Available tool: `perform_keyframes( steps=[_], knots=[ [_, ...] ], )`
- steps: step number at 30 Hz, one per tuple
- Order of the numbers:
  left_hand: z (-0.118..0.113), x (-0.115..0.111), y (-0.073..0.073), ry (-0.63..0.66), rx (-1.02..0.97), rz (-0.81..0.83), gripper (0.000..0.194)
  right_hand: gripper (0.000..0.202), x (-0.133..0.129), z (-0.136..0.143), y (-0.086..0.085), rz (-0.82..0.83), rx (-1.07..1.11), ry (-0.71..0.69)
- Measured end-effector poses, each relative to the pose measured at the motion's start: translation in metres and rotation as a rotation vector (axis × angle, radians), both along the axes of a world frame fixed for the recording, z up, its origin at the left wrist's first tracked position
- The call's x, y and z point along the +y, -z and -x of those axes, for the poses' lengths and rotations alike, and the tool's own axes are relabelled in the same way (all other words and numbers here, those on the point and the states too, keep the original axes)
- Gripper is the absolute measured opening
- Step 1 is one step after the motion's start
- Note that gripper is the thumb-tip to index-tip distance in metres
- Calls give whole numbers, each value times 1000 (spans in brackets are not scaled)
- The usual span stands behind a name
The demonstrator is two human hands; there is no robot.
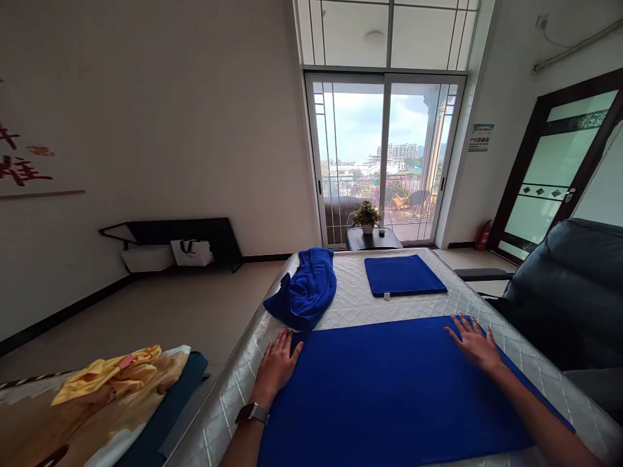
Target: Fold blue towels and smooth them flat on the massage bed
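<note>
A blue cloth (384, 389) lies spread flat on the quilted mattress (345, 308) in front of me. My left hand (279, 357) rests at its far left corner, fingers stretched out and palm down. On the far right corner lies my right hand (474, 340), its fingers spread over the fabric. Neither hand grips anything. Beyond the left hand sits a crumpled blue cloth (311, 288), close to the spread one's edge. A neatly folded blue cloth (403, 275) with a small white tag lies farther back on the right.
A yellow cloth (109, 376) lies on a patterned cover at the lower left. Past the mattress stands a small black table (360, 241) with a potted plant (367, 217). A dark armchair (574, 292) is at the right. By the left wall, a white bag (192, 253) leans near a black frame.
</note>
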State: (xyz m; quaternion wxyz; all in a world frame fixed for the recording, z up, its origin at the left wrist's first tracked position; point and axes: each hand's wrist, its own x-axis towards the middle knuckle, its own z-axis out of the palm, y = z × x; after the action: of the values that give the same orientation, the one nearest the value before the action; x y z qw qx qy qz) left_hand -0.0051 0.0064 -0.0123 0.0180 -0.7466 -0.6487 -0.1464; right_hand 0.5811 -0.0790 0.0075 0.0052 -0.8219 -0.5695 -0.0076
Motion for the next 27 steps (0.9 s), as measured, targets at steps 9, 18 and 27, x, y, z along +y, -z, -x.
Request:
perform_keyframes(
  steps=[9,18,27],
  knots=[
    [0,0,0,-7,32,-1,67,74,14,239,-35,-5,321,-556],
    [0,-2,3,-11,10,-8,69,80,22,276,-26,65,356,-612],
    [0,0,4,-6,9,-3,71,77,25,186,-14,57,235,-440]
  ],
)
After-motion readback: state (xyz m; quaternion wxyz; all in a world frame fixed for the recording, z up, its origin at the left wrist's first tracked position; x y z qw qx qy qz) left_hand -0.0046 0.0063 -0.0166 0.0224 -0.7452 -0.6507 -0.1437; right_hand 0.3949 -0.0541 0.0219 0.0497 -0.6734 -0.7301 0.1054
